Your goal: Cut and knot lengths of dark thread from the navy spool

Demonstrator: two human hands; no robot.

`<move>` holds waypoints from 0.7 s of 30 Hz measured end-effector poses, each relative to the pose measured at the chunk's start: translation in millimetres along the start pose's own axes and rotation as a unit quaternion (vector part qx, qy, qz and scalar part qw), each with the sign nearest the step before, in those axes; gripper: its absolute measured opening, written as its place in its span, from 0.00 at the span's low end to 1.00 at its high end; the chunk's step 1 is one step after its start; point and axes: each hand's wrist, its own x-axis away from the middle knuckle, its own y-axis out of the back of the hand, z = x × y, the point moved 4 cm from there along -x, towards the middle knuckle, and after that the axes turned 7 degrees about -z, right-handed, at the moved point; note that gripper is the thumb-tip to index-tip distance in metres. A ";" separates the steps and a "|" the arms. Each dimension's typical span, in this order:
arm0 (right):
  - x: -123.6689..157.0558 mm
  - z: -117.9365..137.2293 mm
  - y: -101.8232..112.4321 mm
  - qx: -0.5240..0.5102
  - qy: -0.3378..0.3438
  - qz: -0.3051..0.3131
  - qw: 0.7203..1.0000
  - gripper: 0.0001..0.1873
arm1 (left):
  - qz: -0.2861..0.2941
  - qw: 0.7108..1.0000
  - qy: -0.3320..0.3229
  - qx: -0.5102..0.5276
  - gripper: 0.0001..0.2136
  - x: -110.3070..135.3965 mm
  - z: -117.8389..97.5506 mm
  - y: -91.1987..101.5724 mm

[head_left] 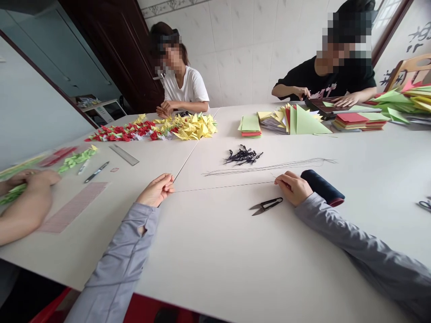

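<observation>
My left hand (156, 189) rests on the white table (215, 251), fingers pinched on one end of a thin dark thread (222, 185). The thread runs taut to my right hand (293, 186), which pinches its other end. Right beside that hand lies a dark thread spool (323, 187). Small black thread snips (267, 206) lie just in front of my right hand. Beyond the thread sit a bundle of cut thread lengths (269, 167) and a heap of short black knotted pieces (243, 156).
Folded red, white and yellow paper pieces (158, 127) are piled far left, stacks of coloured paper (289, 120) at the back. A ruler (124, 154) and pen (96, 172) lie left. A person's arm (23, 202) works at left; two other people sit across.
</observation>
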 end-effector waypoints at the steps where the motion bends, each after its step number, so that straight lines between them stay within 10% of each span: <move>1: 0.6 0.6 -0.3 0.002 0.003 0.000 1.000 0.13 | -0.007 1.000 -0.003 -0.010 0.09 0.5 1.0 3.2; 9: 2.5 2.8 -2.1 0.013 0.045 -0.017 0.999 0.13 | -0.039 0.949 -0.152 -0.272 0.10 -2.3 -4.5 -6.0; 14: 2.9 7.4 -0.7 0.020 0.079 -0.036 0.996 0.12 | 0.056 0.897 -0.275 -0.341 0.10 19.4 -17.2 -113.1; 18: 3.9 9.1 -0.6 0.015 0.086 -0.039 0.995 0.11 | 0.228 0.918 -0.223 -0.237 0.09 38.1 15.7 -217.0; 21: 4.2 9.4 -0.2 0.018 0.088 -0.047 0.995 0.11 | 0.251 0.928 -0.157 -0.227 0.10 44.4 46.4 -261.9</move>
